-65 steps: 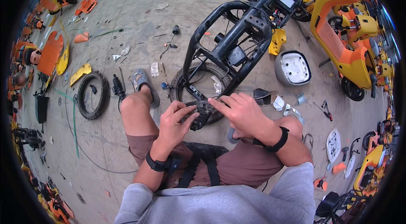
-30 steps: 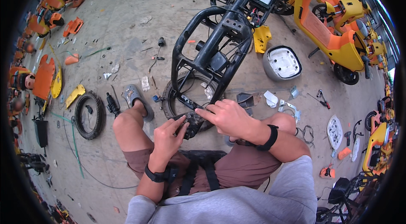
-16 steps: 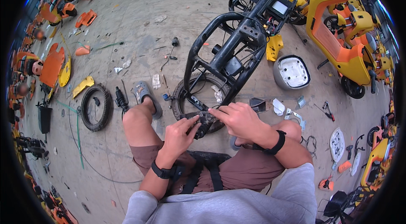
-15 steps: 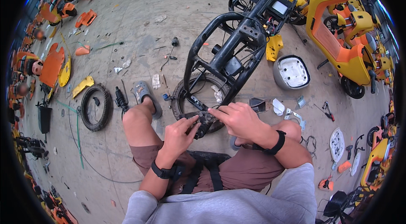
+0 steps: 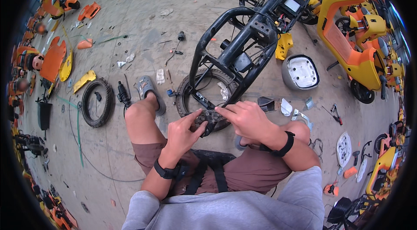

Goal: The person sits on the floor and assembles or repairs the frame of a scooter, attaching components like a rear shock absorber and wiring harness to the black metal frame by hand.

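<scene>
A black metal frame (image 5: 226, 60) of a stripped scooter stands in front of me, above a loose tire (image 5: 184, 104). At its near lower end is a dark mechanical piece (image 5: 208, 117), partly hidden by my fingers. My left hand (image 5: 182, 132) has its fingers closed round the left side of this piece, thumb below and forefinger on top. My right hand (image 5: 245, 119) is curled at the piece's right side, its fingertips pressed on it beside the frame's end. Whether the piece is joined to the frame I cannot tell.
A second tire (image 5: 104, 108) and a shock absorber (image 5: 123, 95) lie left. A yellow-orange scooter (image 5: 343, 52) stands right, near a grey-white shell (image 5: 299, 72), pliers (image 5: 335, 113) and loose metal brackets (image 5: 302, 118). Several parked scooters, scattered panels and cables surround me.
Over the last two seconds my fingers have shifted slightly on the dark piece. My left forefinger is now more outstretched along its top. The rest moves mostly with the camera.
</scene>
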Motion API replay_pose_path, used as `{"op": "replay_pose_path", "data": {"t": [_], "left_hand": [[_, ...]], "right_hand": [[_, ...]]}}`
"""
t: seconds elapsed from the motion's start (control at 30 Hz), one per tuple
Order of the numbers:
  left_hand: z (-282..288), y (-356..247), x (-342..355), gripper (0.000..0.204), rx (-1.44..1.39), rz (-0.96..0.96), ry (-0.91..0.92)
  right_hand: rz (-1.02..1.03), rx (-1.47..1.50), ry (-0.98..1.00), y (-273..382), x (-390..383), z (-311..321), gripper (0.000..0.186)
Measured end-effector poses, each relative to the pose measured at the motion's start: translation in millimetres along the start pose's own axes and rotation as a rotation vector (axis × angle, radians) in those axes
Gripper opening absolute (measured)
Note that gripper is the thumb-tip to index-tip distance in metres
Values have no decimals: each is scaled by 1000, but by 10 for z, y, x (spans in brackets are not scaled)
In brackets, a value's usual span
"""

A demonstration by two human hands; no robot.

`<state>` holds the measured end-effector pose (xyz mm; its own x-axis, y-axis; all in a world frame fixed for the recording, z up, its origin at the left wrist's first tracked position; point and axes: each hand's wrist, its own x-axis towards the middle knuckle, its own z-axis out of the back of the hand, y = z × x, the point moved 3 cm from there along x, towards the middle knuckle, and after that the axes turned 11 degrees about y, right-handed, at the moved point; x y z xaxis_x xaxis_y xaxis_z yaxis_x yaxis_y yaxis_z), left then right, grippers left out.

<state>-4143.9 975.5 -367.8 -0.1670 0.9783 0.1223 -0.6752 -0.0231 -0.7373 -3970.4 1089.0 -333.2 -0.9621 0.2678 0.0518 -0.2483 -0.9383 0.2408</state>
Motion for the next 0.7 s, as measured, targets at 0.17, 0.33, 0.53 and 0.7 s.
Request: {"op": "replay_pose_path", "data": {"t": [0.17, 0.33, 0.53, 0.7], "left_hand": [[-39, 81, -20, 23, -2, -68, -103], [-81, 80, -8, 27, 35, 81, -86], [-10, 91, 17, 34, 15, 224, -109], [85, 223, -8, 18, -443, 267, -255]], "right_hand": [[12, -21, -18, 26, 21, 30, 55], [24, -52, 8, 54, 29, 13, 56], [5, -19, 0, 30, 30, -12, 54], [-21, 73, -43, -11, 40, 11, 50]]}}
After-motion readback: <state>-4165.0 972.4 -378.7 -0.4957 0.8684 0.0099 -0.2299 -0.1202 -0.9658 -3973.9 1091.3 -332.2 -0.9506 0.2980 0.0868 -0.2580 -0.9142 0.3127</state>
